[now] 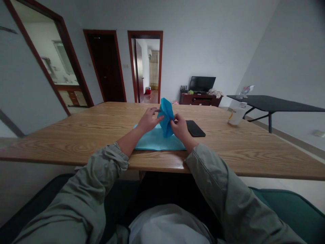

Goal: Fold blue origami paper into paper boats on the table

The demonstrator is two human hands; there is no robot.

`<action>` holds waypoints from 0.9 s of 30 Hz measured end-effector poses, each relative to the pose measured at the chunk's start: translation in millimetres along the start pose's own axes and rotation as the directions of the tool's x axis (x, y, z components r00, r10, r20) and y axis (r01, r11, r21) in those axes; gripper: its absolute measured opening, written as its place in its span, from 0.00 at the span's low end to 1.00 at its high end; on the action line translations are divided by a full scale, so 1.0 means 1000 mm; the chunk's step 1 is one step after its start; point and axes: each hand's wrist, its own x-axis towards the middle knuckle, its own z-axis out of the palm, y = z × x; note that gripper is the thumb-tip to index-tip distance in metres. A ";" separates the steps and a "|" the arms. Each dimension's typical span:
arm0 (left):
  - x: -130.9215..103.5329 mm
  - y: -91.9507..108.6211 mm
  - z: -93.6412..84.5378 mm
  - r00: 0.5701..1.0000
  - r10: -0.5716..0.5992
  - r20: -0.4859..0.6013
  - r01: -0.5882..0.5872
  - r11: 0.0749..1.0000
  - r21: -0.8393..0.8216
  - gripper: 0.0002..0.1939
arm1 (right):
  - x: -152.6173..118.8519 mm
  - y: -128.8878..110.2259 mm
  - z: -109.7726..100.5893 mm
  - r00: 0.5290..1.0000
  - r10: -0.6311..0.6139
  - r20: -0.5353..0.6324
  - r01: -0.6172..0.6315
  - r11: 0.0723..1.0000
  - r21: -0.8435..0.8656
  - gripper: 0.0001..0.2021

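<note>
A folded piece of blue paper (166, 118) stands raised between my hands, its creased flaps partly spread. My right hand (179, 128) pinches its right edge between thumb and fingers. On the other side, my left hand (149, 120) has its fingers stretched out and apart; thumb and fingertips lie against the paper's left edge. Below both hands is a light-blue flat mat or sheet (158, 142) on the wooden table. Part of it is hidden by my wrists and the paper.
Right of my right hand lies a dark flat tablet-like object (195, 128). A translucent plastic jug (237, 114) stands farther right on the wooden table (101, 135). Beyond it is a black folding table (276, 101). A television (202, 83) sits on a low cabinet (200, 99) against the far wall.
</note>
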 end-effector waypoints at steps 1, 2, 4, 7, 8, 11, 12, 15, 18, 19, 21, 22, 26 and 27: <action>-0.002 0.008 0.003 0.999 0.019 0.050 -0.018 1.000 -0.008 0.20 | -0.003 -0.005 0.001 1.000 -0.011 0.018 0.011 1.000 0.002 0.07; -0.004 0.015 0.006 0.996 0.034 0.087 -0.033 0.999 -0.010 0.21 | -0.006 -0.010 0.002 0.999 -0.029 0.037 0.029 1.000 0.009 0.07; -0.007 0.024 0.011 0.995 0.049 0.090 -0.050 0.999 0.011 0.18 | -0.011 -0.018 0.004 0.997 -0.063 0.043 0.062 0.998 0.014 0.07; -0.007 0.024 0.011 1.000 0.030 0.009 -0.031 0.996 0.080 0.10 | -0.012 -0.022 0.005 0.997 -0.082 -0.011 0.082 0.996 -0.028 0.08; -0.006 0.021 0.009 1.000 0.014 -0.016 -0.013 0.996 0.089 0.09 | -0.010 -0.021 0.004 0.996 -0.081 -0.045 0.079 0.996 -0.051 0.08; -0.001 0.005 -0.001 0.994 -0.053 -0.094 0.060 0.996 0.070 0.09 | -0.002 -0.013 -0.003 0.984 -0.076 -0.163 0.056 0.991 -0.123 0.08; 0.001 -0.001 -0.006 0.989 -0.073 -0.128 0.083 0.994 0.070 0.09 | 0.002 -0.010 -0.006 0.977 -0.076 -0.201 0.047 0.988 -0.147 0.08; 0.007 -0.018 -0.023 0.969 -0.085 -0.231 0.113 0.987 0.114 0.09 | 0.013 0.004 -0.019 0.951 -0.075 -0.300 0.009 0.977 -0.215 0.08; 0.011 -0.036 -0.042 0.945 -0.087 -0.315 0.136 0.981 0.138 0.09 | 0.021 0.018 -0.031 0.929 -0.059 -0.365 -0.033 0.970 -0.242 0.10; 0.012 -0.042 -0.049 0.938 -0.101 -0.331 0.152 0.980 0.131 0.09 | 0.023 0.022 -0.035 0.930 -0.051 -0.364 -0.044 0.967 -0.249 0.11; 0.011 -0.053 -0.060 0.935 -0.145 -0.323 0.185 0.978 0.096 0.09 | 0.025 0.029 -0.039 0.941 -0.035 -0.337 -0.059 0.962 -0.265 0.13; 0.010 -0.057 -0.064 0.938 -0.173 -0.301 0.202 0.977 0.069 0.09 | 0.025 0.031 -0.040 0.948 -0.030 -0.316 -0.060 0.961 -0.269 0.14; 0.005 -0.065 -0.072 0.925 -0.267 -0.271 0.264 0.963 -0.047 0.10 | 0.023 0.031 -0.038 0.974 0.004 -0.226 -0.035 0.990 -0.135 0.16; 0.004 -0.066 -0.073 0.918 -0.279 -0.281 0.271 0.960 -0.066 0.11 | 0.022 0.030 -0.036 0.982 0.043 -0.184 -0.055 0.997 -0.063 0.16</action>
